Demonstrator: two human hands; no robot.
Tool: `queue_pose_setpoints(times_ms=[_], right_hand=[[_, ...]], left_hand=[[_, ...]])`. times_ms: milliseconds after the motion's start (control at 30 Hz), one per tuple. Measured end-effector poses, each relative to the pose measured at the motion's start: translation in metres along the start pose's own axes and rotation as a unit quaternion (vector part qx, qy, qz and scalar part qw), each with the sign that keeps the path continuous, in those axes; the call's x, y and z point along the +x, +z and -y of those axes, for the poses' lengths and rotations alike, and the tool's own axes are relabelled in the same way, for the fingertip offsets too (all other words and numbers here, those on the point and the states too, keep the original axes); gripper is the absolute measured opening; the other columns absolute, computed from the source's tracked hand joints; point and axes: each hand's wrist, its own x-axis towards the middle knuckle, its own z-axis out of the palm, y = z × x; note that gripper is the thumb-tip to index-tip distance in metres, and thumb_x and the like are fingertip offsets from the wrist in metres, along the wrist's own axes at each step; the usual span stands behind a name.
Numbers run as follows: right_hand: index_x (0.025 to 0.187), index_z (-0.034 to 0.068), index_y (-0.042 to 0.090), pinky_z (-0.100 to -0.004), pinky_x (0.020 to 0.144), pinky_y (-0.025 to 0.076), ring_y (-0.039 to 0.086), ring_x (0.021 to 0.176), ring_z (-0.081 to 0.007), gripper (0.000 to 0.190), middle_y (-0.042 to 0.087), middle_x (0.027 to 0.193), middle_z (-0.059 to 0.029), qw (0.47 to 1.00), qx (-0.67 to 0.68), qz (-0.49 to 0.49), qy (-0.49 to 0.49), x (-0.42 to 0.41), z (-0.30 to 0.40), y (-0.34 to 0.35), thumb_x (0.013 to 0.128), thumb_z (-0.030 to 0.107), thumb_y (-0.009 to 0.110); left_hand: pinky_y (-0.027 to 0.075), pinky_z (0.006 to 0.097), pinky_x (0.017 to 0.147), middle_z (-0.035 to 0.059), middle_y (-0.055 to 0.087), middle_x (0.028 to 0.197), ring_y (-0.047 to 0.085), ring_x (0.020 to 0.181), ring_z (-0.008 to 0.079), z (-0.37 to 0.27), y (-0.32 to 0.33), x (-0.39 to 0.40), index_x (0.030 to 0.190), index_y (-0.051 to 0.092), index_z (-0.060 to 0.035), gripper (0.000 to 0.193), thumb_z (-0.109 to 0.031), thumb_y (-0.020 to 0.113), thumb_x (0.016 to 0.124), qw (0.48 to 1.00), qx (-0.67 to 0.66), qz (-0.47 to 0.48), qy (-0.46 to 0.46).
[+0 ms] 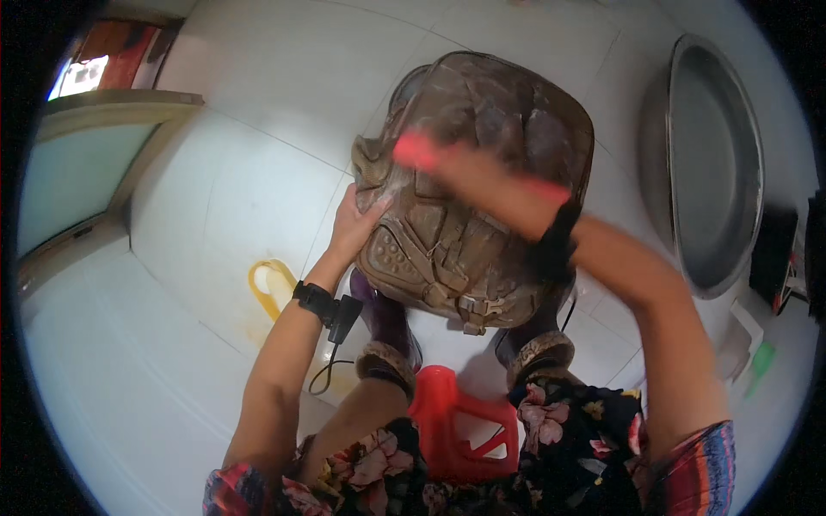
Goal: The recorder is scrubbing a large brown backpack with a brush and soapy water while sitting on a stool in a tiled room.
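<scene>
A wet brown backpack (445, 226) with a film of suds on its pockets lies on the tiled floor in front of my feet. At its left edge my left hand (358, 219) grips the fabric, thumb on top. Over the upper pockets is my right hand (468, 177), blurred by motion. It is closed around a pinkish-red object (416, 149) that shows at both ends of the hand; its exact kind is too blurred to tell. A buckled strap (481, 306) lies at the backpack's near end.
A large metal basin (716, 168) stands at right, near a green object (763, 360). Left of my feet lies a yellow oval holder (255, 290) with a pale piece in it. A red plastic stool (435, 403) is between my legs. A framed glass panel (84, 180) is at left.
</scene>
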Motion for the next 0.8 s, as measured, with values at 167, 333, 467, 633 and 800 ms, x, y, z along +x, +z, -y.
queue_pose_setpoints(times_ms=[167,333,467,633,800], right_hand=[[0.128,0.0,0.032,-0.047,0.067,0.049,0.062,0.079,-0.0375,0.047,0.063,0.088,-0.0199,0.973,-0.127,-0.042,0.19,0.031,-0.132,-0.073,0.089,0.024,0.041],[0.126,0.002,0.036,-0.0455,0.071,0.048,0.058,0.085,-0.0379,0.046,0.056,0.097,-0.0218,0.989,-0.038,-0.073,0.123,-0.036,-0.134,-0.059,0.087,0.024,0.047],[0.128,0.003,0.035,-0.044,0.073,0.048,0.055,0.089,-0.0363,0.051,0.049,0.102,-0.0209,0.991,-0.007,-0.086,0.105,-0.047,-0.085,-0.06,0.085,0.026,0.05],[0.131,0.01,0.035,-0.0448,0.065,0.05,0.058,0.082,-0.0363,0.047,0.051,0.097,-0.0182,0.99,-0.032,-0.058,0.127,-0.03,-0.069,-0.064,0.09,0.031,0.044],[0.13,0.017,0.037,-0.0428,0.067,0.048,0.055,0.083,-0.0345,0.042,0.051,0.097,-0.0153,0.995,0.024,-0.025,0.092,-0.039,-0.051,-0.066,0.091,0.033,0.041]], left_hand=[[0.044,0.0329,0.079,0.014,0.058,0.092,0.056,0.083,0.0254,-0.009,0.011,0.001,0.107,0.05,0.0015,0.042,-0.02,0.067,0.076,0.971,0.182,-0.087,0.132],[0.045,0.038,0.067,0.0154,0.055,0.082,0.054,0.072,0.0305,-0.098,0.043,-0.01,0.09,0.055,0.0003,0.02,-0.016,0.062,0.08,0.916,0.25,-0.1,0.298],[0.046,0.0345,0.068,0.0168,0.06,0.081,0.059,0.078,0.0259,-0.106,0.082,-0.022,0.089,0.058,0.0019,0.048,-0.045,0.06,0.079,0.923,0.309,0.222,-0.053],[0.045,0.0317,0.076,0.0168,0.061,0.089,0.059,0.084,0.0244,-0.078,0.09,-0.046,0.1,0.055,0.0058,0.052,-0.035,0.07,0.072,0.945,0.12,0.286,-0.108],[0.045,0.03,0.075,0.0122,0.062,0.088,0.058,0.083,0.0186,-0.085,0.032,-0.057,0.104,0.056,0.0023,0.037,-0.023,0.065,0.078,0.939,0.064,0.305,-0.147]])
